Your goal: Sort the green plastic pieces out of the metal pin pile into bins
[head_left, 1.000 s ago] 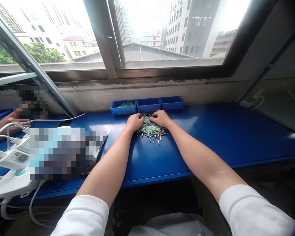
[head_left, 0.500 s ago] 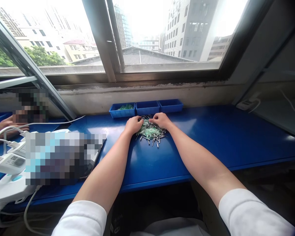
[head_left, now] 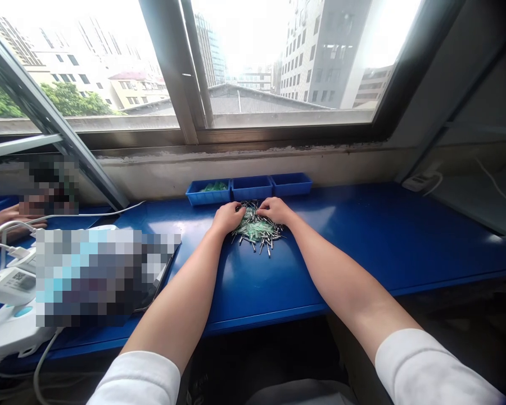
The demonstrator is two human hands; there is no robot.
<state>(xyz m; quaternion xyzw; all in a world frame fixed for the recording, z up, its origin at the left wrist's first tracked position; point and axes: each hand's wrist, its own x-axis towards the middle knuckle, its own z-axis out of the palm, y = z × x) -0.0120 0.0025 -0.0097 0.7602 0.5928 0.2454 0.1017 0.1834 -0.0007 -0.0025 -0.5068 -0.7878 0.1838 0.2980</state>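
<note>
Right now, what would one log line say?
pile: metal parts, green pieces; left hand: at its left; right hand: at its right; blue bins: beyond

I can't make out a single word, brand or number from here. The white plug adapter (head_left: pixel 2 292) over on the left carries a dark square code (head_left: pixel 19 276) with a patch of grey print (head_left: pixel 25 284) beside it, too small for me to read. Below the table (head_left: pixel 261 287), in the shadow, a dark object (head_left: pixel 199 388) shows some faint pale marks, maybe lettering, but they're too dim and blurred to tell.
</note>
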